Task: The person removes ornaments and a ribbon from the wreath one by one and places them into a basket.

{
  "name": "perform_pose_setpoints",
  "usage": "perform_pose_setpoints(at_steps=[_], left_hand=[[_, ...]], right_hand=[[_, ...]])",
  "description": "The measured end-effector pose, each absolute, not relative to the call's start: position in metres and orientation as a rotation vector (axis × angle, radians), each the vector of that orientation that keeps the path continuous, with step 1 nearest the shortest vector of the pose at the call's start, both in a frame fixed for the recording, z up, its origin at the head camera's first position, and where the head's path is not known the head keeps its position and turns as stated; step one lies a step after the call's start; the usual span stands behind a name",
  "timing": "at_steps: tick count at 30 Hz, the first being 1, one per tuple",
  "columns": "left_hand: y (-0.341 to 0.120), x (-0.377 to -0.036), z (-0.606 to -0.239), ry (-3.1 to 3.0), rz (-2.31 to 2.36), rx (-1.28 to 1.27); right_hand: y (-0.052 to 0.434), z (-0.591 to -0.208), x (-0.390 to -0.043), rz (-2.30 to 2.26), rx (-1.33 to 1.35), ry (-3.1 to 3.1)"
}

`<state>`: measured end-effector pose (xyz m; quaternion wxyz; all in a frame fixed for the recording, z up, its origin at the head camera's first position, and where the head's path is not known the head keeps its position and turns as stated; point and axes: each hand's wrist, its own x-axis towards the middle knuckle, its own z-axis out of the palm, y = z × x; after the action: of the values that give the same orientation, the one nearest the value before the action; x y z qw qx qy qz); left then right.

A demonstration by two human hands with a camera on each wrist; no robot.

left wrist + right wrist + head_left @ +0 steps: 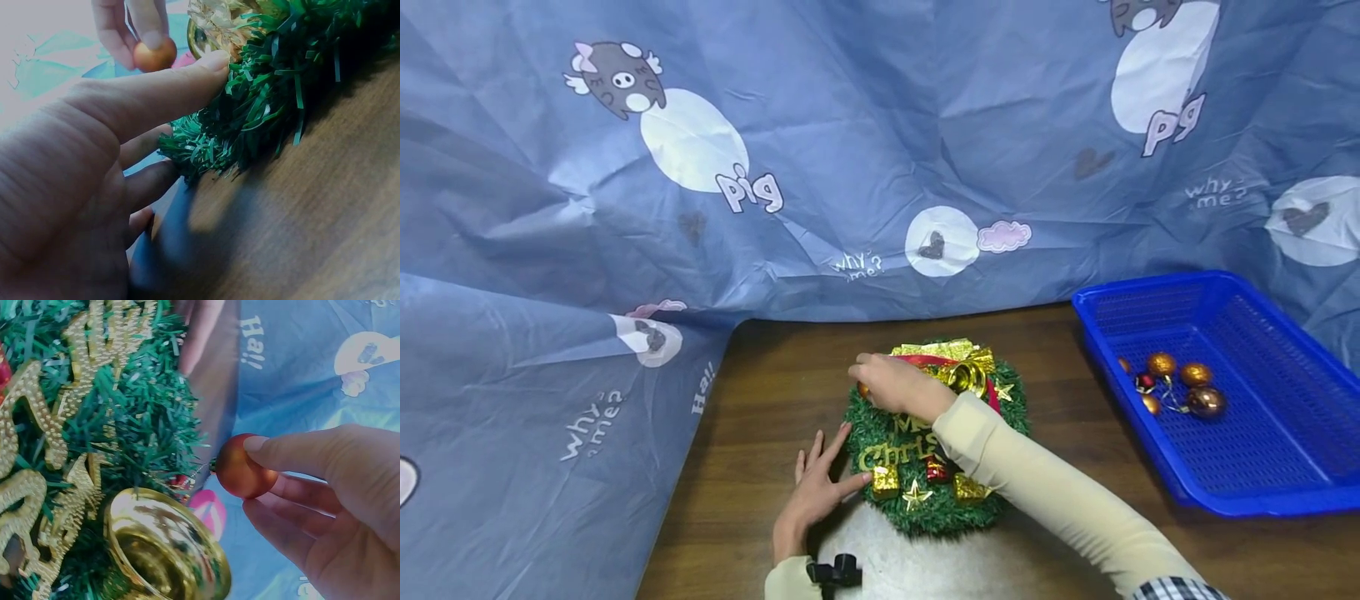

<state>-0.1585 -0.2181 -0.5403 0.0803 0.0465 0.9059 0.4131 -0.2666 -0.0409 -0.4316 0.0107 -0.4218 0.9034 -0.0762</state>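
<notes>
The green wreath (936, 437) lies flat on the tabletop (760, 400), its gold "Merry Christmas" lettering reading toward the person and its bell (967, 377) at the far edge. The right hand (891, 385) pinches a small orange ball (244, 466) at the wreath's far-left rim. The left hand (816, 487) rests with straight fingers against its near-left edge.

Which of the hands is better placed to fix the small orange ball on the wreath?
The right hand, probably. It already pinches the orange ball at the upper left edge of the wreath, near the gold bell. The left hand lies flat at the lower left edge and can steady it.
</notes>
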Motion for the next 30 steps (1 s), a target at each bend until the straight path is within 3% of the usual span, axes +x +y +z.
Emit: perform_pose_setpoints(at_steps=[14,30], left_hand=[[-0.219,-0.159,-0.539,2.694,1.207,0.125],[-0.219,-0.160,-0.529,2.623,1.192,0.124]], right_hand=[[-0.014,-0.400,-0.256,-0.352,-1.369,2.848],[0.039,-0.365,-0.250,-0.559,-1.211,2.864]])
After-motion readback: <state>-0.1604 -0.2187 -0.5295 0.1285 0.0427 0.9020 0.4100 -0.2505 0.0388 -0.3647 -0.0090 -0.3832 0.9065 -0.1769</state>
